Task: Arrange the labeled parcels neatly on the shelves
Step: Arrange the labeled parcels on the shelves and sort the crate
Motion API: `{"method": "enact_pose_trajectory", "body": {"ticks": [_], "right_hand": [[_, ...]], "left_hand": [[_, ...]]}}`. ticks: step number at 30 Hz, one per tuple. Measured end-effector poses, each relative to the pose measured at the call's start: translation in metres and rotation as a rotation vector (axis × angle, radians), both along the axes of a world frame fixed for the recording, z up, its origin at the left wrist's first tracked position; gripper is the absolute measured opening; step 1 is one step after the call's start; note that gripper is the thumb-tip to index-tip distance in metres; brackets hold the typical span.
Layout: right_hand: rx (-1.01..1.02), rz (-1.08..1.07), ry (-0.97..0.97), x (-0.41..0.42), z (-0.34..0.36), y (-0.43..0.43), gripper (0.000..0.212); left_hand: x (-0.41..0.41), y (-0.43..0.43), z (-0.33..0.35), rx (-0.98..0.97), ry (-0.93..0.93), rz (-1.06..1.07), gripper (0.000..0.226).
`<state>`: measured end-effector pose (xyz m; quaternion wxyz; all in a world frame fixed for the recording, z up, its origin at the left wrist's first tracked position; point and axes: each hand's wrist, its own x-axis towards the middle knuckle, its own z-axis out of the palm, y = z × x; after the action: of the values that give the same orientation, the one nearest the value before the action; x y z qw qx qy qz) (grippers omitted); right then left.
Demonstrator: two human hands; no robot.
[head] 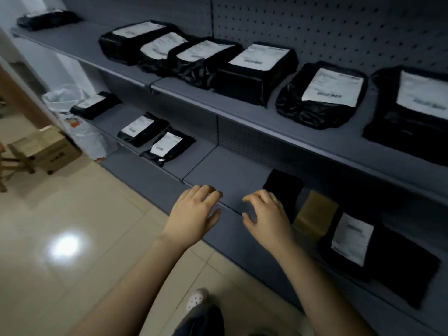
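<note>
Black parcels with white labels lie in a row on the upper grey shelf, among them a boxy one and a crumpled bag. On the lower shelf lie three labeled parcels at the left, such as one, a plain black parcel, a brown box and a large labeled black parcel at the right. My left hand hovers over the lower shelf's front edge, fingers relaxed and holding nothing. My right hand hangs beside the plain black parcel, fingers loosely curled, empty.
A pegboard back wall runs behind the shelves. At the left stand a white plastic bag and a cardboard box on the tiled floor. My shoe shows near the shelf base.
</note>
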<state>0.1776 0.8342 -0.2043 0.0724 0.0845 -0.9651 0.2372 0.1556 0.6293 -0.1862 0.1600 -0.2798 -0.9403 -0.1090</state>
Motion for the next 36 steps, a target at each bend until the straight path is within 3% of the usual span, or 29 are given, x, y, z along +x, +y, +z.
{"method": "enact_pose_trajectory", "body": {"ticks": [7,13,26,30,36], "right_hand": [[-0.039,-0.363,-0.069,0.008,-0.041,-0.019,0.028],[-0.036,-0.59,-0.115,0.02,-0.089,-0.009,0.03],[-0.175,-0.698,-0.121,-0.057,-0.218,0.049,0.046],[-0.14,-0.689,-0.115,-0.079,-0.244,0.061,0.049],[-0.17,-0.681,-0.238,-0.084,-0.266,0.07,0.054]], "left_hand": [[-0.064,-0.002,-0.038,-0.032,-0.099,-0.329,0.026],[-0.091,0.018,-0.094,0.0,-0.222,-0.463,0.029],[-0.154,0.104,-0.225,-0.033,-0.255,-0.481,0.046],[-0.169,0.136,-0.253,-0.004,-0.364,-0.462,0.055],[-0.178,0.155,-0.281,-0.136,-0.558,-0.44,0.067]]}}
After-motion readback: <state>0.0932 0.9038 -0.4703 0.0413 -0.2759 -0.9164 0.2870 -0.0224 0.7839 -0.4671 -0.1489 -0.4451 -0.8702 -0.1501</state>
